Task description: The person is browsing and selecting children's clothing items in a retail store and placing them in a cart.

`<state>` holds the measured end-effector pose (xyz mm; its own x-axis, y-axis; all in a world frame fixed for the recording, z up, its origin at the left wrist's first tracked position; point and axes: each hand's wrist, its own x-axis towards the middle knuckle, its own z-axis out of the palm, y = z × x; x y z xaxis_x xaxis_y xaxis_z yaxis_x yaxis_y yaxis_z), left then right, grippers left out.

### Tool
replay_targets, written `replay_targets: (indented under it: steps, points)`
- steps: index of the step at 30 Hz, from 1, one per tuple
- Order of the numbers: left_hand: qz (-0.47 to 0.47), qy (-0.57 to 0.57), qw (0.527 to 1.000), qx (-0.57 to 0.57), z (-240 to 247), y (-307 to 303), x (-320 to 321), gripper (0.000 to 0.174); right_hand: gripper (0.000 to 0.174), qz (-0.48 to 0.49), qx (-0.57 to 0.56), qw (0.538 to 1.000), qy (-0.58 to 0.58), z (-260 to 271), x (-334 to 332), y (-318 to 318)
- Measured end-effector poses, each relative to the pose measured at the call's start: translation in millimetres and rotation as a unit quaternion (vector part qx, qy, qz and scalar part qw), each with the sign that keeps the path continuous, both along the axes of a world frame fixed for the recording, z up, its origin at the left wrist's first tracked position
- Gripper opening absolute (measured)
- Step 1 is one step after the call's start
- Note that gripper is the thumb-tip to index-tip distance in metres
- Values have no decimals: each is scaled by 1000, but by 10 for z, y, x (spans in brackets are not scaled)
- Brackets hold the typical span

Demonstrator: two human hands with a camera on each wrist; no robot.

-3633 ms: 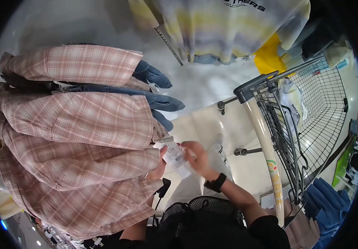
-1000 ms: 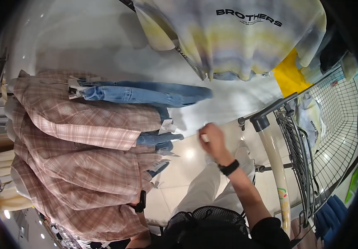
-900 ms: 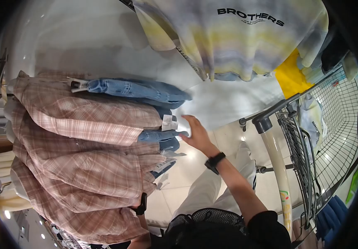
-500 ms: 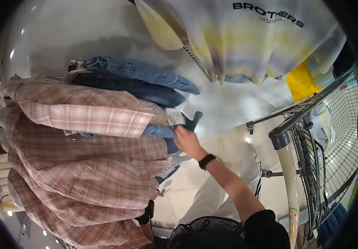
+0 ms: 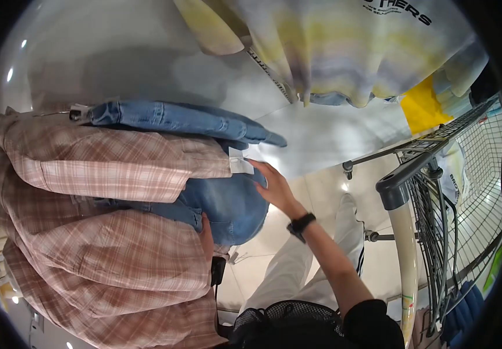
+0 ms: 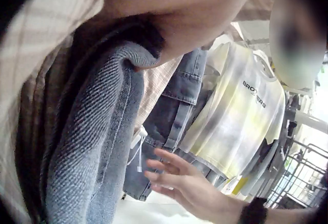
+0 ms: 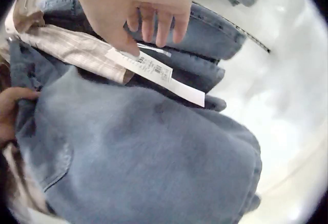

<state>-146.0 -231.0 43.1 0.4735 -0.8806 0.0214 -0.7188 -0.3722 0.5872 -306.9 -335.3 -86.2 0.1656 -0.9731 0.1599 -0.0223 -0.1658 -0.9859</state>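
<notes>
In the head view, my left hand [image 5: 206, 235] shows at the edge of a pink plaid shirt [image 5: 123, 241], its thumb on a pair of blue jeans [image 5: 227, 206]. The left wrist view has that hand's fingers curled over a fold of the denim [image 6: 97, 137]. Bulging outward, the jeans spread between my two hands. My right hand [image 5: 274, 189] is at their far edge with fingers extended, holding nothing. A white price tag [image 7: 159, 75] hangs by its thumb in the right wrist view, over another plaid hem [image 7: 84, 49].
More jeans [image 5: 163, 116] hang behind the shirts. A tie-dye shirt [image 5: 344, 52] hangs at the far side. A shopping cart [image 5: 466, 157] with a beige handle [image 5: 402, 256] stands at the right. The tiled floor [image 5: 245, 273] lies below.
The right hand has left the hanging garments' ends and spread its fingers. The left hand has come out from behind the shirts, and the jeans now bulge outward. Earlier, both hands held a tag.
</notes>
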Motion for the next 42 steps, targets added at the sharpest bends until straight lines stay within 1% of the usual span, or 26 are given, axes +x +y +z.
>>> replay_targets:
  steps: [1, 2, 4, 6, 8, 10, 11, 12, 14, 17, 20, 23, 26, 27, 28, 30, 31, 32, 33, 34, 36, 37, 38, 39, 41, 42]
  points:
    - [3, -8, 1000, -2, -24, -28, 16, 55, 51, 42, -44, 998, 15, 35, 50, -215]
    - [8, -18, 1000, -4, -58, -34, 32, 55, 51, 41, -44, 998, 11, -61, 139, -415]
    - [34, -48, 998, -7, -129, -29, 112, 56, 53, 207, -41, 973, 91, -322, 357, -746]
    - [65, -79, 995, -3, -120, -5, 150, 56, 51, 320, 64, 939, 107, -285, 366, -926]
    - [80, -98, 992, 15, -67, -23, 70, 55, 39, 326, 59, 944, -14, -15, 123, -848]
    - [75, -76, 994, 21, -11, -41, 7, 54, 31, 339, 134, 930, -42, -73, 43, -686]
    - [66, -46, 997, 20, 24, -59, -36, 53, 26, 306, 114, 938, -115, -161, 14, -535]
    - [63, -11, 998, 24, 67, -85, -72, 53, 27, 340, 203, 906, -147, -96, -117, -402]
    - [71, 69, 994, 37, 173, -165, -201, 52, 29, 356, 309, 849, -237, 77, -277, -136]
    - [92, 152, 983, 56, 183, -194, -227, 51, 28, 373, 296, 839, -262, 227, -356, 83]
    - [11, 58, 998, -15, -257, -48, 180, 48, 27, 358, 284, 856, -241, 239, -384, 197]
    - [58, 71, 996, -6, -333, -73, 148, 46, 27, 341, 299, 859, -237, 258, -395, 259]
    - [22, 49, 999, -1, -177, -101, -7, 45, 28, 308, 308, 869, -235, 273, -389, 281]
    - [22, 49, 999, -4, -277, -48, 104, 45, 28, 287, 317, 874, -231, 247, -373, 302]
    - [29, 1, 999, 26, -483, 32, 310, 46, 28, 289, 314, 875, -228, 178, -317, 316]
    - [35, -45, 997, 49, -441, 42, 314, 47, 33, 201, 293, 921, -158, 40, -267, 314]
    - [-120, -18, 987, 108, -400, 63, 237, 49, 39, 180, 272, 937, -121, 2, -316, 295]
    - [-219, -2, 965, 145, -322, 126, 56, 51, 39, 180, 272, 938, -118, 8, -360, 303]
    - [-314, 24, 932, 178, -248, 192, -123, 52, 40, 98, 258, 961, -27, 30, -377, 327]
    - [-355, 36, 914, 191, -204, 321, -286, 53, 42, 18, 241, 968, 64, 40, -382, 362]
    - [-493, 61, 828, 260, -107, 615, -418, 53, 45, -2, 202, 972, 118, -137, -407, 473]
    - [-525, 83, 767, 359, -245, 797, -347, 51, 41, 16, 186, 971, 148, -165, -402, 597]
    - [-524, 100, 735, 419, -365, 945, -235, 49, 37, 32, 162, 970, 180, -194, -389, 651]
    - [-515, 102, 712, 466, -728, 1167, -17, 49, 34, 61, 166, 966, 187, -203, -376, 771]
    - [-468, 97, 719, 504, -963, 1392, 307, 49, 29, 137, 169, 956, 196, -281, -283, 997]
    - [-440, 96, 735, 507, -1022, 1476, 458, 49, 32, 199, 226, 942, 147, -366, -210, 1095]
